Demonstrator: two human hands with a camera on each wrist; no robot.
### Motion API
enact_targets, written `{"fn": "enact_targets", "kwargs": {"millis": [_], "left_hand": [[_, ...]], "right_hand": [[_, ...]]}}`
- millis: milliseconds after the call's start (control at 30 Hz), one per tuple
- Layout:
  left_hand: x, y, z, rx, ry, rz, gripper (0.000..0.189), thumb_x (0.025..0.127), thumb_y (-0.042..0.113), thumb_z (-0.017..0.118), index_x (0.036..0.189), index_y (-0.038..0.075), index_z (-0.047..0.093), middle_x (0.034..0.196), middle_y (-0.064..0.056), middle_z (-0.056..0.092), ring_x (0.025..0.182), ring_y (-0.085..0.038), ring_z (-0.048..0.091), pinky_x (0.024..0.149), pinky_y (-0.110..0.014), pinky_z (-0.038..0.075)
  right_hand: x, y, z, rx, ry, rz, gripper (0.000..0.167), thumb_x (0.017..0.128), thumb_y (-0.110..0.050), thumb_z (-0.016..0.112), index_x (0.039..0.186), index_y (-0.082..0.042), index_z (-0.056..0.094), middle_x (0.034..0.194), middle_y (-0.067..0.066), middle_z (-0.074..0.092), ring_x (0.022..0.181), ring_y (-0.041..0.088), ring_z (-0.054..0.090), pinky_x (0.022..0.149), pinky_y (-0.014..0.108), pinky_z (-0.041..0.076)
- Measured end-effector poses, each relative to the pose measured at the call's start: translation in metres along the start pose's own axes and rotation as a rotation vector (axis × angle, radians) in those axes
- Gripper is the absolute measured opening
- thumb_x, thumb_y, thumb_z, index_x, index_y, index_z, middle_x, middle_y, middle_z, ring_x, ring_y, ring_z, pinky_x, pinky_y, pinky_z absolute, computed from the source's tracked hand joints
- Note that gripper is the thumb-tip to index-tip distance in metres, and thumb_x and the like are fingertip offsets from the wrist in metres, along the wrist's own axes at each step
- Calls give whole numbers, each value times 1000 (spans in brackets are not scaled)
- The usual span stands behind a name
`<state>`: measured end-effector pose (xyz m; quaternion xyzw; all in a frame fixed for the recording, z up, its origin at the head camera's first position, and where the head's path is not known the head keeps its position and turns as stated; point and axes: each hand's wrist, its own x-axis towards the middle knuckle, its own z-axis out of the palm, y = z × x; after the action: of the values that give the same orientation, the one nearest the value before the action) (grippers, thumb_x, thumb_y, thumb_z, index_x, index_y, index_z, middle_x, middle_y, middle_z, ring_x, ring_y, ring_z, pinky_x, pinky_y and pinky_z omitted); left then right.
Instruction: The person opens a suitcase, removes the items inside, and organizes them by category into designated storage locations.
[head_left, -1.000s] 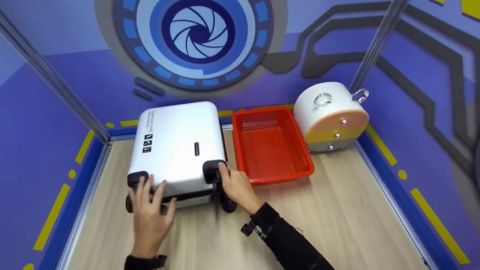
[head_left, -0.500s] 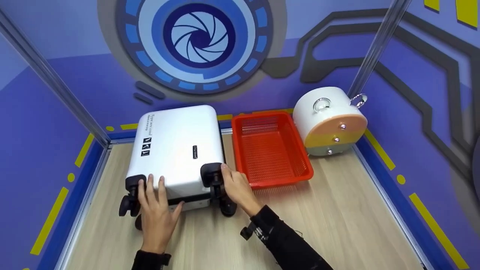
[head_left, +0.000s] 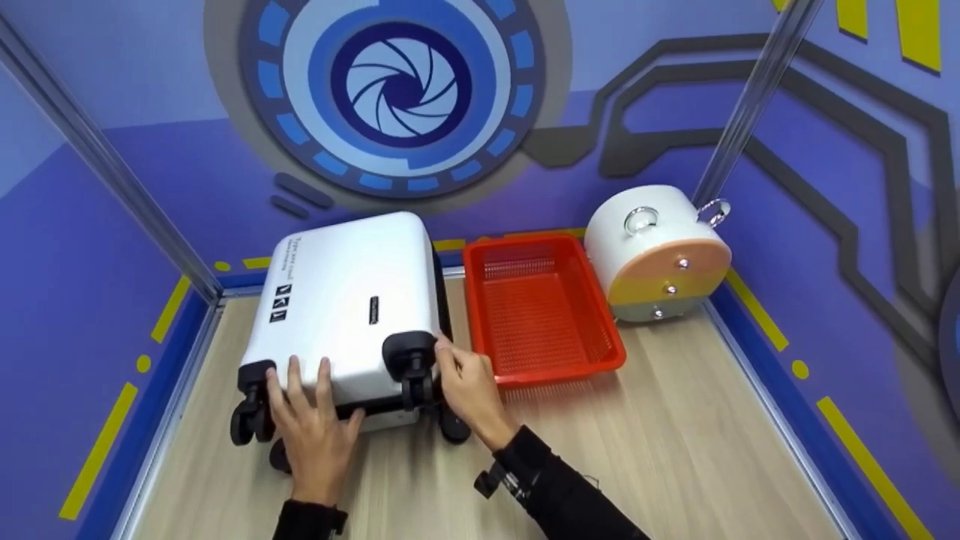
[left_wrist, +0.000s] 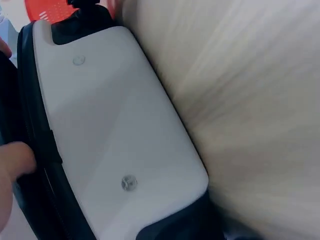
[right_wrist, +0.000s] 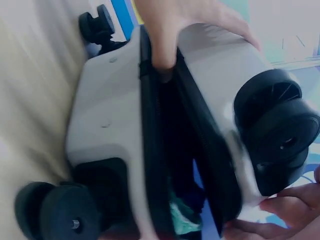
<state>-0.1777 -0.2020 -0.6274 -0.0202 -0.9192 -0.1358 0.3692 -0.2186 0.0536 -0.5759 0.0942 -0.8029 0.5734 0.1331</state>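
Observation:
A white suitcase (head_left: 345,274) lies flat with its wheels facing me. Its upper shell is lifted from the lower shell, and the right wrist view shows a dark gap (right_wrist: 175,120) between them. My left hand (head_left: 319,450) holds the near edge, fingers over the upper shell and thumb (left_wrist: 17,160) in the gap. At the near right corner, beside a black wheel (head_left: 416,382), my right hand (head_left: 472,386) grips the upper shell's edge. Inside the gap shows a bit of green material (right_wrist: 184,215); most of the inside is hidden.
A red plastic basket (head_left: 544,371) stands right of the suitcase. Beyond it sits a white rounded box (head_left: 660,217) with coloured drawer fronts and ring-shaped ears. Blue and purple printed walls (head_left: 165,172) enclose the wooden surface (head_left: 675,420).
The left hand has settled on the near edge of the suitcase. The upper shell has risen and shifted slightly left, its wheels tilting up, with both hands on it.

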Motion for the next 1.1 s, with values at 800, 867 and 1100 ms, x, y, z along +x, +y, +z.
{"fn": "enact_targets", "kwargs": {"millis": [800,867,1100], "left_hand": [[21,-17,-28,-168,104,-120,128,52,26,114,161,9,50,168,-30,44,162,-59,30,123,-78,37],[24,-18,-31,-174,112,-138,127,53,27,113,161,9,49,168,-30,43,163,-58,30,123,-78,36],[31,-23,-41,-242,154,-185,124,58,29,111,163,8,48,168,-30,44,161,-57,32,129,-75,31]], "right_hand": [[-22,55,40,-313,-73,297,74,105,-23,57,167,9,34,143,38,66,114,47,75,103,58,60],[-21,56,41,-305,-84,332,69,106,-26,55,164,10,40,136,38,70,117,49,75,105,59,59],[-26,54,39,-283,-84,317,61,108,-20,55,158,13,46,138,39,69,124,50,73,108,61,58]]}}
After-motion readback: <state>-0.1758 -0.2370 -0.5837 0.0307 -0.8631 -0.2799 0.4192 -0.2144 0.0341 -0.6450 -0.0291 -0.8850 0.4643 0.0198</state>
